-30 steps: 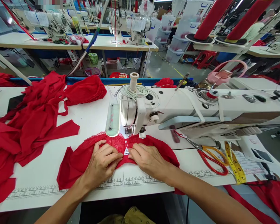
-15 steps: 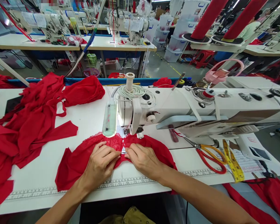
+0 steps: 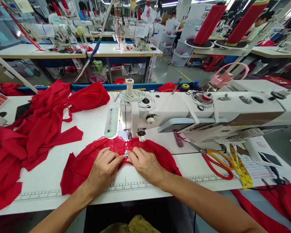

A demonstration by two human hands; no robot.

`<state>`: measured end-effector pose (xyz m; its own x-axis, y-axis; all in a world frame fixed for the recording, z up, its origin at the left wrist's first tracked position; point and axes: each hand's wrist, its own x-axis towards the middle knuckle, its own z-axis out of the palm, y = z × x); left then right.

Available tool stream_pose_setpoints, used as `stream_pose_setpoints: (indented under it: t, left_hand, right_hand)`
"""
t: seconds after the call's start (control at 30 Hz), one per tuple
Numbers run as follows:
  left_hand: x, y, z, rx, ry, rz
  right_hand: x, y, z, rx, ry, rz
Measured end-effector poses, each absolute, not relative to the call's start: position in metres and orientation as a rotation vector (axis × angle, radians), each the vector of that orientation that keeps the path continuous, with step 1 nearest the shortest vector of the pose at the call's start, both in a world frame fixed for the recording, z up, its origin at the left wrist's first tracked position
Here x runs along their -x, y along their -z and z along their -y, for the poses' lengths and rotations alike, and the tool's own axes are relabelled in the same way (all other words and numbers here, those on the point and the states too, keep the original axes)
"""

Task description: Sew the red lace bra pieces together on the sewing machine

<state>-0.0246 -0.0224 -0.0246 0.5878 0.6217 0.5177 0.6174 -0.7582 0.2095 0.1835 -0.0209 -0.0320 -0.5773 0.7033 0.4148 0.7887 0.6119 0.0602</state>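
A red lace garment piece [image 3: 80, 166] lies flat on the white table in front of the sewing machine [image 3: 184, 113]. My left hand [image 3: 105, 168] rests on it, fingers curled and pressed down on the fabric left of the needle. My right hand [image 3: 145, 163] presses the fabric on the right side, its fingertips meeting the left hand's just before the presser foot [image 3: 129, 134]. Both hands pinch the cloth at its centre seam.
A heap of red fabric pieces [image 3: 34, 126] covers the table's left side. Red-handled scissors [image 3: 215, 160] and a yellow tape measure [image 3: 240, 166] lie at right. Red thread cones [image 3: 208, 22] stand behind. Other sewing stations fill the background.
The view has shifted slightly; both hands have crept a little forward with the fabric toward the presser foot, still pressed together on the centre of the piece.
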Motion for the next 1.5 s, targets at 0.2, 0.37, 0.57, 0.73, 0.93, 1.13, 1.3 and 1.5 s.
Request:
stream_pose_setpoints:
  t: [0.2,0.37,0.57,0.73,0.93,1.13,1.3,1.5]
  left_hand:
    - [0.026,0.026,0.024,-2.824,-0.867,-1.102]
    - [0.024,0.024,0.024,-2.85,-0.817,-1.14]
    - [0.024,0.018,0.02,-2.953,-0.761,-1.108]
    - [0.022,0.013,0.012,-2.848,-0.754,-1.087]
    - [0.017,0.014,0.008,-2.64,-0.773,-1.234]
    - [0.015,0.018,0.01,-2.628,-0.776,-1.283]
    - [0.014,0.017,0.014,-2.791,-0.769,-1.262]
    - [0.012,0.014,0.026,-2.88,-0.79,-1.304]
  right_hand:
    - [-0.186,0.026,0.019,1.279,0.222,2.576]
    - [-0.207,0.01,0.021,1.464,-0.174,2.501]
    - [-0.211,0.013,0.009,1.199,-0.181,2.466]
    - [-0.206,0.025,-0.009,1.059,-0.314,2.437]
    - [-0.21,0.023,-0.004,1.167,-0.337,2.389]
    - [-0.21,0.023,-0.003,1.241,-0.272,2.44]
    - [-0.214,0.012,0.003,1.278,-0.174,2.464]
    - [-0.259,-0.019,0.008,1.662,0.345,2.247]
